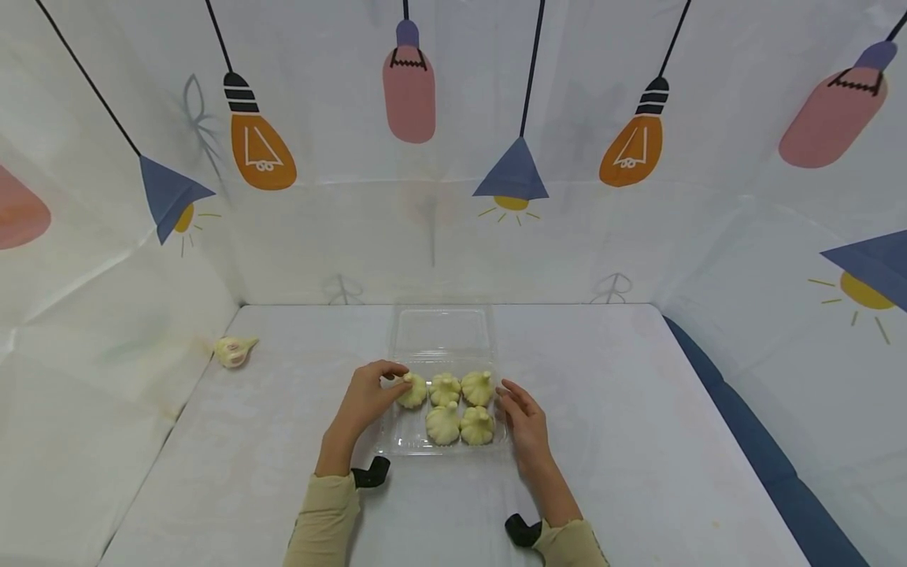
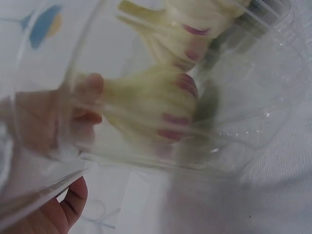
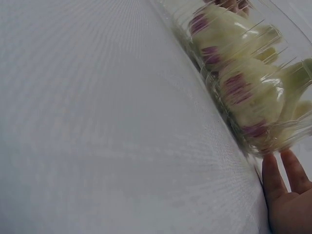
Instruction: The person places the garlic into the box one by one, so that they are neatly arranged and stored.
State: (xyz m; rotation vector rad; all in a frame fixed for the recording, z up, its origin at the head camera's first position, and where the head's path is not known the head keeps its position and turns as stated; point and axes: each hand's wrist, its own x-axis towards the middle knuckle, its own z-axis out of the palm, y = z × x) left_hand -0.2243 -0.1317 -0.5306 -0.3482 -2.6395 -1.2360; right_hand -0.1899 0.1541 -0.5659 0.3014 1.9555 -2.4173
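Observation:
A clear plastic clamshell box [image 1: 400, 445] lies unfolded on the table, its lid [image 1: 441, 331] tilted back behind it. Inside stand several pale garlic bulbs, two in the front row and three in the back row. My left hand [image 1: 370, 398] reaches over the box's left side and pinches the stem of the back-left garlic bulb [image 1: 412, 391]. Through the clear wall, the left wrist view shows fingertips [image 2: 90, 92] at that garlic bulb's [image 2: 151, 107] stem. My right hand [image 1: 524, 425] rests with extended fingers [image 3: 274, 178] against the box's right side.
One more garlic bulb [image 1: 234, 351], with a purplish tint, lies at the table's far left edge. A white sheet [image 1: 453, 236] printed with lamps hangs behind the white table [image 1: 602, 378] and along its sides. Dark blue fabric [image 1: 751, 441] borders the right edge.

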